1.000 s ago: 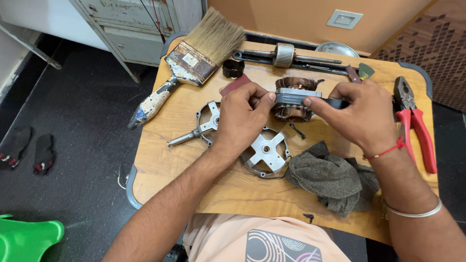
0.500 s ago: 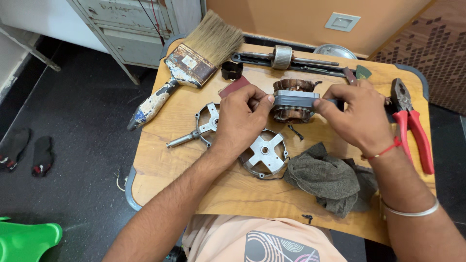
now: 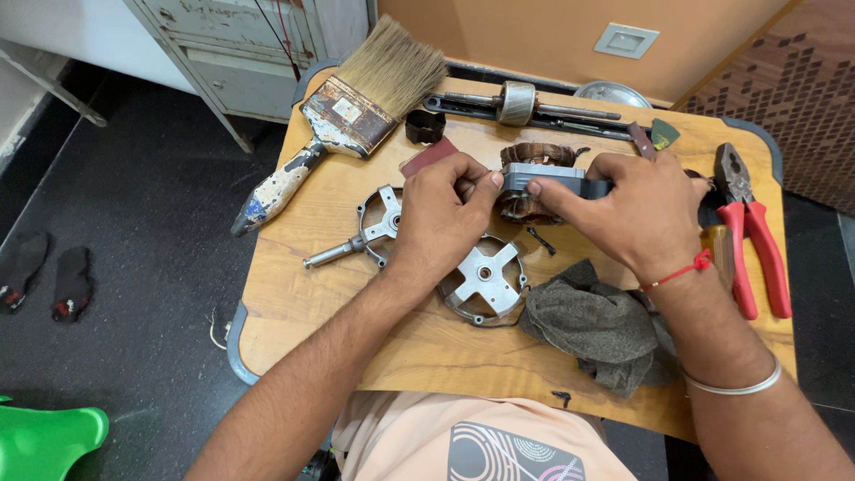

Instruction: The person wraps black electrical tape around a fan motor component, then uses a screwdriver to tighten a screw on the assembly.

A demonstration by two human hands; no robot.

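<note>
Both forearms reach in over the wooden table (image 3: 294,312), left hand (image 3: 443,209) and right hand (image 3: 637,209) pinching the motor stator (image 3: 539,183) between curled fingers.

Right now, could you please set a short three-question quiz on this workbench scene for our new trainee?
1. True or false: both hands grip the motor stator at once.
2. Which thing lies nearest the right edge of the wooden table? A) paintbrush B) red-handled pliers C) grey cloth
3. Fill in: the cross-shaped metal end cover lies just below the ____ hand.

Key
1. True: the left hand pinches its left side, and the right hand holds its right side.
2. B: the red-handled pliers; the paintbrush lies top left, and the grey cloth lies nearer the middle.
3. left
</note>
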